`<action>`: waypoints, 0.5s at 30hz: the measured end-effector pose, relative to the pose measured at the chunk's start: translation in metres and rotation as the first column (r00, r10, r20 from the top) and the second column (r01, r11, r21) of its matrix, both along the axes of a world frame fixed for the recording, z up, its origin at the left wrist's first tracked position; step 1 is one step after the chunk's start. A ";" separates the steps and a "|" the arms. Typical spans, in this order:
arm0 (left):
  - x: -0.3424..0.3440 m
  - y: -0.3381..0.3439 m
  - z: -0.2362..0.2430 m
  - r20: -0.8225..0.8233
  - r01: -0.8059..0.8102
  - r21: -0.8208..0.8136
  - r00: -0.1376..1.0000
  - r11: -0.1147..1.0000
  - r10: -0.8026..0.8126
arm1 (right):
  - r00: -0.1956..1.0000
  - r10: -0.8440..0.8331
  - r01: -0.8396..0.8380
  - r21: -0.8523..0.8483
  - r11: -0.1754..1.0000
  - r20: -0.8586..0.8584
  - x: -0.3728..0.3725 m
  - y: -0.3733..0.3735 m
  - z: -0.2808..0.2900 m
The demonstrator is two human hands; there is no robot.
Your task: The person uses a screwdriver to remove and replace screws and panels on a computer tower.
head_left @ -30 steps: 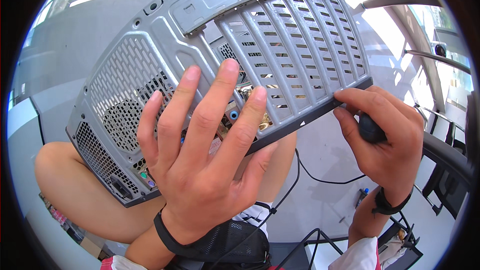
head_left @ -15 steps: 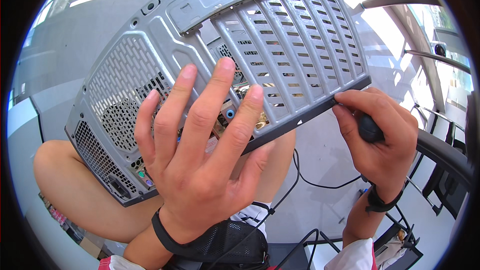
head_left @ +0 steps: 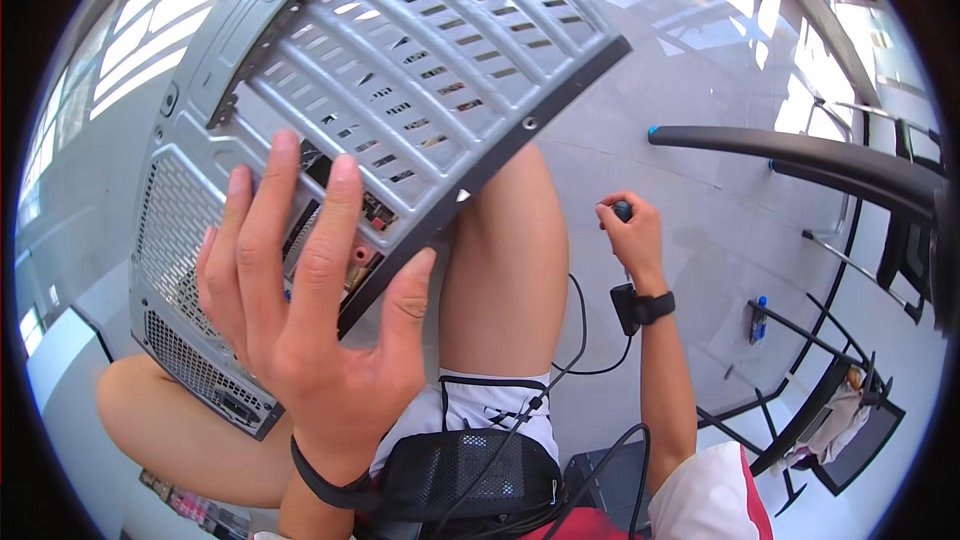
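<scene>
A grey metal computer case (head_left: pixel 440 70) rests tilted across my lap, its slotted rear panel facing up. My left hand (head_left: pixel 320 280) lies over the case's port area, fingers spread and stretched out, steadying it without wrapping around it. Through the gaps beside the fingers, parts of the circuit board show. Away from the case, at the right, my right hand (head_left: pixel 632 235) is closed around the dark rounded handle of what looks like a screwdriver (head_left: pixel 622 211). Whether its fingertips also pinch a small screw is too small to tell. One screw hole (head_left: pixel 530 123) shows in the case's dark edge strip.
A black cable (head_left: pixel 580 340) runs from my right wristband down to a black mesh waist pouch (head_left: pixel 470 480). Dark chair arms (head_left: pixel 800 150) reach in from the right. On the floor stands a bottle with a blue cap (head_left: pixel 759 320), near a chair (head_left: pixel 830 420).
My right hand has left the case's edge and moved down and away from it with the screwdriver. The case and my left hand have shifted to the left in view.
</scene>
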State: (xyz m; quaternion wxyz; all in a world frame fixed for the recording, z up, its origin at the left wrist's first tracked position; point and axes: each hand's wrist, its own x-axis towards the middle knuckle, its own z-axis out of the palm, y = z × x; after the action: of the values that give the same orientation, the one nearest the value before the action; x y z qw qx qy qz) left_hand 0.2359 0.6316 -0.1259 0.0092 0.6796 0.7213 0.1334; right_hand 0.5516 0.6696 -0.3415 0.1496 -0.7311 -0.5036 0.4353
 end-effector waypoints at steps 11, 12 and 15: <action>0.012 -0.001 -0.009 -0.049 0.058 0.082 0.997 0.995 -0.054 | 0.871 -0.488 0.491 -0.081 0.868 0.052 0.033 -0.143 -0.151; 0.012 -0.001 -0.009 -0.051 0.055 0.082 0.997 0.995 -0.051 | 0.869 -0.493 0.495 -0.082 0.865 0.044 0.038 -0.144 -0.153; 0.013 -0.001 -0.010 -0.055 0.064 0.081 0.997 0.995 -0.060 | 0.805 -0.589 0.587 0.037 0.808 0.071 0.057 -0.137 -0.166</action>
State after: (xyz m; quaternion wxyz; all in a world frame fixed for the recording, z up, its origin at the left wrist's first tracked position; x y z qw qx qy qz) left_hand 0.2485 0.6302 -0.1362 -0.0337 0.7047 0.6938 0.1448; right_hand 0.6088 0.5330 -0.5070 0.2617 -0.8668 -0.2611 0.3347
